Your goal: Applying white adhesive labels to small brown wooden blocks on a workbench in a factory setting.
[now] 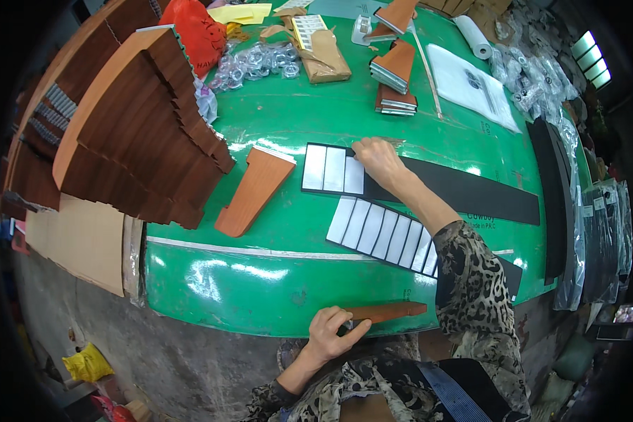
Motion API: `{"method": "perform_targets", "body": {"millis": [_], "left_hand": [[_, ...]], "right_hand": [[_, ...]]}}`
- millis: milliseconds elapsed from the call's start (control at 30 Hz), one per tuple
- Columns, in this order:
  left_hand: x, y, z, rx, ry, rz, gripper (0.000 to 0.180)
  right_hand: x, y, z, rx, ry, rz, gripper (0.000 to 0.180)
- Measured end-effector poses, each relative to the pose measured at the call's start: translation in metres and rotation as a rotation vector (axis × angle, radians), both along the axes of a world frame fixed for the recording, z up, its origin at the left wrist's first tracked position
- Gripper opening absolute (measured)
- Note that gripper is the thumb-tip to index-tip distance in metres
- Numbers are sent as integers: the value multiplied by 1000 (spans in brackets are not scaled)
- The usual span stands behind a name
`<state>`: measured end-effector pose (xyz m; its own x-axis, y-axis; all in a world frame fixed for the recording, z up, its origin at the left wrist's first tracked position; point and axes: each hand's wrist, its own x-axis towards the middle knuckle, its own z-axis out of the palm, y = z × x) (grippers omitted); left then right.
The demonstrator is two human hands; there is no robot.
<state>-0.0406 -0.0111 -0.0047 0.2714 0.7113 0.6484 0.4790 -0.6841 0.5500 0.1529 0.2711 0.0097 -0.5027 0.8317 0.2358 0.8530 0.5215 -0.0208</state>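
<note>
Green table here, and at its near edge the left hand has its grip closed on a brown wooden piece; farther up, the right hand has fingertips at the white panels of a black strip (pinching or merely touching, I can't tell), beside a second strip.

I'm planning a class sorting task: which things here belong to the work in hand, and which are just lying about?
Seemingly in the work:
brown piece, gripped by the left hand
upper black strip, under the right hand
lower black strip
probably the stacked brown pieces

Seemingly lying about:
red bag
white roll
yellow bag on the floor
</note>
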Motion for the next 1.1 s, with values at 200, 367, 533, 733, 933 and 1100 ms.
{"method": "perform_targets", "body": {"millis": [200,367,533,733,933,1100], "left_hand": [[-1,3,1,-5,-8,-21,38],[-1,1,1,2,-14,-11,38],[0,-6,0,6,-13,3,38],[9,0,10,56,101,111,35],[13,-2,33,131,359,250,29],[34,-14,37,146,490,356,23]], "right_hand": [[-3,-5,-2,164,-21,45,7],[2,3,-6,19,171,-93,6],[14,-3,15,-460,665,-432,14],[51,-58,37,-901,1541,-371,18],[75,-180,66,-923,1547,-290,31],[98,-271,32,-994,1768,-369,32]]}}
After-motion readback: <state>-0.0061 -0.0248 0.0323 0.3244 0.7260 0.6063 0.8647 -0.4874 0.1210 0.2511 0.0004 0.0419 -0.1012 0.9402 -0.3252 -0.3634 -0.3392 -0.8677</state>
